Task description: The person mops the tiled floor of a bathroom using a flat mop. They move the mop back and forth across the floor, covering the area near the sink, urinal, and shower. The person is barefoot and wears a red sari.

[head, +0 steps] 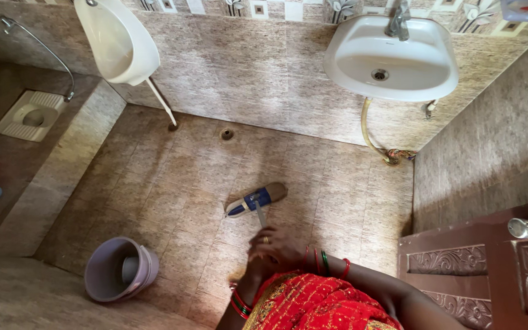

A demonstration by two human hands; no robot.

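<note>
A floor brush (256, 200) with a blue and white head rests on the brown tiled floor (172, 183) in the middle of the room. Its thin handle (261, 215) runs back toward me into my hands. My right hand (276, 243), with a ring and bangles at the wrist, is closed over the handle's upper end. My left hand (255, 266) sits just below and partly under it, also on the handle. A red patterned garment (313, 302) covers my body at the bottom edge.
A purple bucket (117, 269) lies on its side at the lower left. On the far wall hang a urinal (117, 40) and a washbasin (392, 58). A squat toilet (32, 115) sits on a raised step at left. A floor drain (227, 133) and a brown carved door (478, 269) are also here.
</note>
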